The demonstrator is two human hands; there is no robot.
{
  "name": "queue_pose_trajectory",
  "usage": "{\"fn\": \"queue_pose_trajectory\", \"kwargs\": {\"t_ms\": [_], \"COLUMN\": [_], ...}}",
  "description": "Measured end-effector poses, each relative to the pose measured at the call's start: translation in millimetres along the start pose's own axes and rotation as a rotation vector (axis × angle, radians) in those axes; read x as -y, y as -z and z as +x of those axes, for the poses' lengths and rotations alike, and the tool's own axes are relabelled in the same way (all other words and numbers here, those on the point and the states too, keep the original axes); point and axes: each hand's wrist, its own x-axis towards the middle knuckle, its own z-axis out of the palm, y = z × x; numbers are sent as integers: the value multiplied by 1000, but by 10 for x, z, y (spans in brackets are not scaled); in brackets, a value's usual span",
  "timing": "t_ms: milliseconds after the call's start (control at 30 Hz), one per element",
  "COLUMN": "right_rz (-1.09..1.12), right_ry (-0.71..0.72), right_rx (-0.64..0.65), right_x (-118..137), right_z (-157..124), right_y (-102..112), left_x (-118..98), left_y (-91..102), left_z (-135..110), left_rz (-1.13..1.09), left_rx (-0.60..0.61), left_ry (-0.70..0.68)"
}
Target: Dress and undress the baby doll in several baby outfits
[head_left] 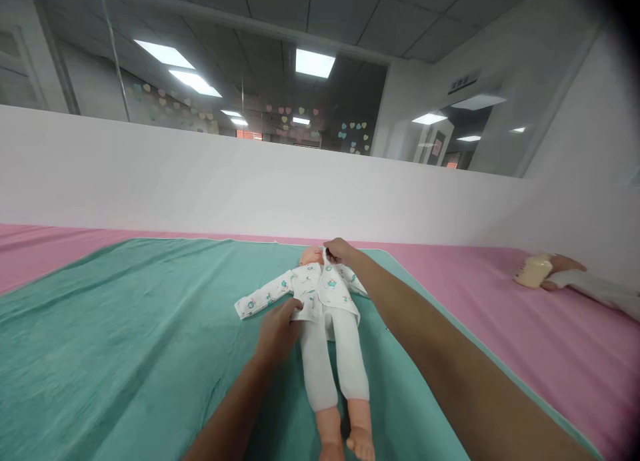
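A baby doll (327, 411) lies on its back on a green blanket (135, 341), its head away from me and its bare feet towards me. It wears white trousers (319, 364) and a white printed baby jacket (334, 286), with the front parted down the middle. My left hand (281, 327) pinches the jacket's lower left hem. My right hand (341, 250) reaches across to the collar beside the doll's head and grips the jacket's edge there. One sleeve (263, 297) stretches out flat to the left; my right forearm partly hides the other.
Pink cloth (480, 281) shows around the blanket. At the right, another person's hand (565, 266) is by a cream-coloured bottle (534, 271). A low white wall (250, 181) with glass above runs behind the blanket.
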Motion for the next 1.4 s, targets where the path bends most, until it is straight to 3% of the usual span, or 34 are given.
{"fn": "queue_pose_trajectory", "kwargs": {"t_ms": [133,267,333,400,533,733,833,900,1033,1067,1233,1400], "right_rz": [-119,-234,-391,-518,-630,-590,-546,-527,-566,-561,-550,-607], "right_ry": [116,330,526,623,622,715,575,350,-91,-140,-150,-70], "right_rx": [29,-3,51,41,-48,2,-75,-205,-223,-220,-131,77], "right_x": [-57,-277,-427,-566,-709,-710,-861,-1059,-1522,-1610,-1677,-1267], "right_z": [-298,-906,-1188,-1379,-1515,-1847,-2081,-2171,-2151,-2113,-1834,-1679], "right_y": [-183,-156,-76,-9,17,156,497,821,1403,1483,1493,1489], "left_x": [-4,-55,-91,-126,-181,-245,-299,-358,-507,-542,-661,-709], "left_y": [24,66,55,18,-75,-91,-80,-78,-85,-92,-117,-5], "left_z": [-2,1,0,-4,-24,-57,-83,-111,-182,-198,-298,-607], "left_rz": [-71,-110,-118,-84,27,18,8,27,152,179,180,140], "left_rx": [-82,-148,-174,-174,-88,-141,-138,-122,-89,-94,-129,-69], "left_ry": [64,93,-10,-163,-365,-417,-443,-477,-506,-498,-482,-388]}}
